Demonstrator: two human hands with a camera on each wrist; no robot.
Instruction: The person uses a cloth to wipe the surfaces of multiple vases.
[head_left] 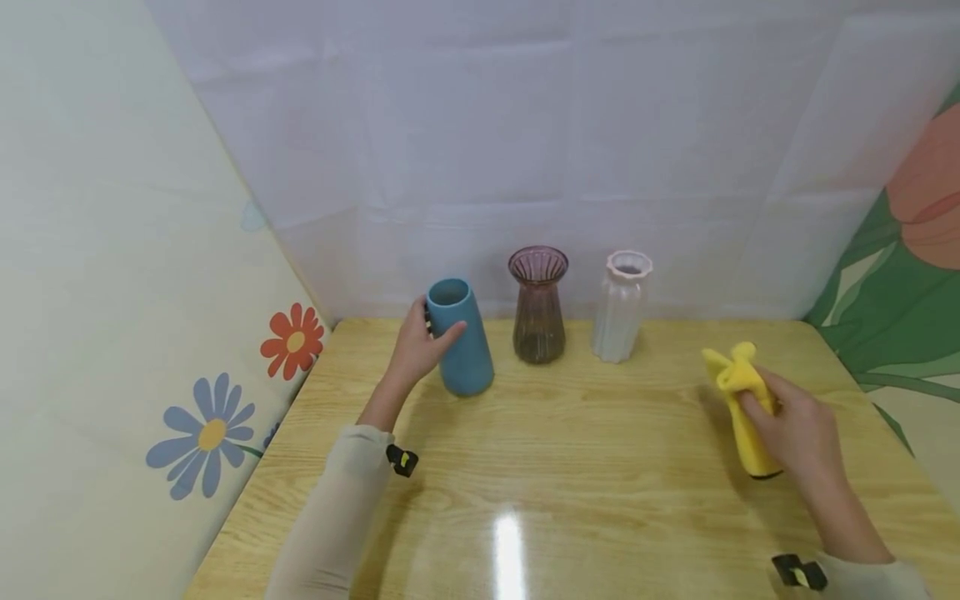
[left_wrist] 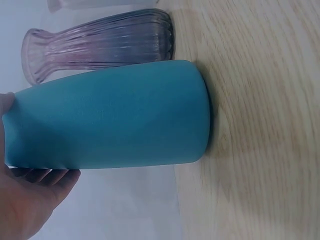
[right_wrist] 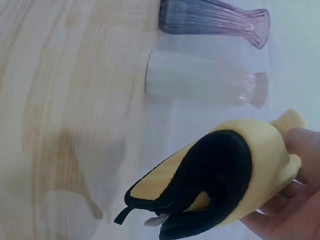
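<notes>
A matte blue vase (head_left: pixel 467 354) stands at the left of the row, wider at its base than at its mouth. My left hand (head_left: pixel 417 346) grips it near the rim, thumb across the front and fingers round the far side. In the left wrist view the base of the blue vase (left_wrist: pixel 150 115) meets the table. On the right, my right hand (head_left: pixel 802 429) holds a bunched yellow cloth (head_left: pixel 750 417) above the table. Its dark edging (right_wrist: pixel 220 175) and a small loop show in the right wrist view.
A purple ribbed glass vase (head_left: pixel 539 308) stands just right of the blue one. Farther right is a glossy white vase (head_left: pixel 620 308) with a scalloped rim. The wooden table (head_left: pixel 585 467) meets a pale sheet (head_left: pixel 465 125) behind and flower-printed cloth (head_left: pixel 97 292) at the left.
</notes>
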